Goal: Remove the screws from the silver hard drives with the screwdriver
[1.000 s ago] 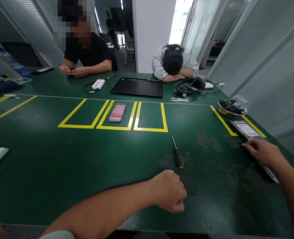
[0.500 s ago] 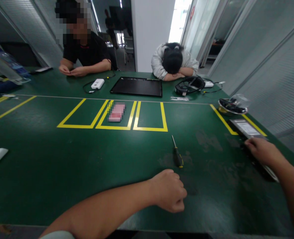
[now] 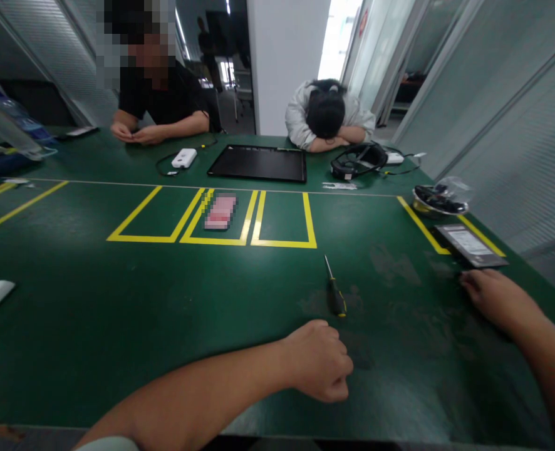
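Note:
My left hand [image 3: 322,362] rests on the green table as a fist, with nothing showing in it. Just beyond its knuckles lies a screwdriver [image 3: 336,294] with a black and yellow handle, its tip pointing away from me. At the right, my right hand [image 3: 500,297] is low over the table with its fingers curled together; whatever they hold, if anything, is hidden. Right past those fingers a flat dark part with a white printed label [image 3: 470,243] lies partly within a yellow taped outline. It is apart from the hand.
A metal bowl of dark items [image 3: 440,202] stands at the far right. Across the table are a black flat panel [image 3: 259,164], a headset [image 3: 359,161], a white device [image 3: 184,158] and a blurred pink item [image 3: 220,212]. Two people sit on the far side.
My right hand has moved slightly towards me, away from the labelled part. A long dark piece that lay under that hand no longer shows. My left hand stays put.

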Available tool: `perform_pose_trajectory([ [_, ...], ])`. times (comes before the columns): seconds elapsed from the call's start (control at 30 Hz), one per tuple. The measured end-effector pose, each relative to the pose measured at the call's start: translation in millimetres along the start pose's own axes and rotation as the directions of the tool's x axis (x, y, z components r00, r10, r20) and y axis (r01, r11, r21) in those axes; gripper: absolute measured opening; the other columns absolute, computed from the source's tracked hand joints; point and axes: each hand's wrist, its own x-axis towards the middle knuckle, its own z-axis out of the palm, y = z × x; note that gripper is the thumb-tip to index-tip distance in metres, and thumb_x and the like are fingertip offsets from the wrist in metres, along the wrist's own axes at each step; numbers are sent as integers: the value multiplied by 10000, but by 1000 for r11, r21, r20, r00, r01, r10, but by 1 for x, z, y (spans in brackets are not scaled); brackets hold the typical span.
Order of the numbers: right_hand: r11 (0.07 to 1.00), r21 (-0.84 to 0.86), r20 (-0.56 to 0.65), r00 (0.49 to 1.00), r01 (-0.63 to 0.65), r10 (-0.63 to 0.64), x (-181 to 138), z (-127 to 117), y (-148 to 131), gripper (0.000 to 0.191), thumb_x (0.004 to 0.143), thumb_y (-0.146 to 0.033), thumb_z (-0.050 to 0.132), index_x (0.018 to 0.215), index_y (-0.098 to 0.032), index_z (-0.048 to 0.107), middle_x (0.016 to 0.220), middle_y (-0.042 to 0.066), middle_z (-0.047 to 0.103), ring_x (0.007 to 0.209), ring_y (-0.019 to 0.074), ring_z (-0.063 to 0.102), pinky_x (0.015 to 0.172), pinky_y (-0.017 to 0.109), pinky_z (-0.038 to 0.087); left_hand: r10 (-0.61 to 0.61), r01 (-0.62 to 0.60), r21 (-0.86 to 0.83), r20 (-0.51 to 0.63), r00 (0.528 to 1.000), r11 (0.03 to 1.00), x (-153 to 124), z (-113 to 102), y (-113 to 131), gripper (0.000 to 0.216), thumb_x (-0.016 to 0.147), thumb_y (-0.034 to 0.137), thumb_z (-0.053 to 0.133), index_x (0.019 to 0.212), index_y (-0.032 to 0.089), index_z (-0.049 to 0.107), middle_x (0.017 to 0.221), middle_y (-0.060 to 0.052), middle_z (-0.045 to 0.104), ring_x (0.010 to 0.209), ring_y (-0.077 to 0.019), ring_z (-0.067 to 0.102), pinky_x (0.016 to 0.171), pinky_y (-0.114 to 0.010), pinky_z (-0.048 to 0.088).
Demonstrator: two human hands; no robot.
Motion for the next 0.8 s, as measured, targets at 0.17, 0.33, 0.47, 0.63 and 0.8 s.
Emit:
perform_pose_trajectory([
  [0.17, 976, -61, -98, 974, -209, 203, -27, -8, -9, 425, 911, -482, 365, 943, -173, 655, 1033, 167, 636, 908, 303, 626, 746, 393, 521, 1, -1, 0, -10, 1000, 1000, -1, 1, 0, 205, 776, 361, 607, 700, 180, 666, 683, -39, 679, 655, -195, 582, 587, -358, 382],
  [0.33, 934, -148, -132, 943, -324, 306, -47, -16, -32, 477, 967, -452, 272, 946, -172, 657, 1032, 145, 646, 890, 284, 638, 663, 358, 496, 5, -5, 6, -28, 1000, 1000, -1, -1, 0, 206, 772, 358, 605, 678, 181, 655, 678, -26, 675, 635, -188, 570, 571, -359, 366],
  [0.47, 927, -171, -121, 941, -334, 316, -57, -16, -36, 485, 972, -446, 263, 911, -163, 653, 967, 149, 639, 845, 272, 631, 621, 345, 478, 11, -11, 5, -8, 1000, 1000, 0, -2, 0, 213, 784, 360, 599, 692, 178, 661, 685, -41, 681, 641, -187, 575, 581, -351, 368],
  [0.63, 943, -140, -166, 946, -301, 277, -72, -8, -28, 539, 975, -483, 204, 874, -178, 637, 967, 155, 637, 840, 286, 617, 661, 366, 486, 9, -9, 10, -14, 1000, 1000, 0, 0, 0, 218, 782, 365, 599, 688, 178, 660, 673, -42, 676, 642, -188, 581, 577, -340, 368],
  [0.8, 936, -101, -94, 940, -338, 329, -72, -7, -21, 474, 952, -475, 248, 909, -186, 622, 989, 159, 642, 876, 291, 628, 701, 368, 495, 10, -10, 7, -43, 999, 1000, 0, 2, 0, 203, 767, 355, 613, 680, 176, 656, 663, -42, 666, 638, -189, 575, 575, -349, 371],
])
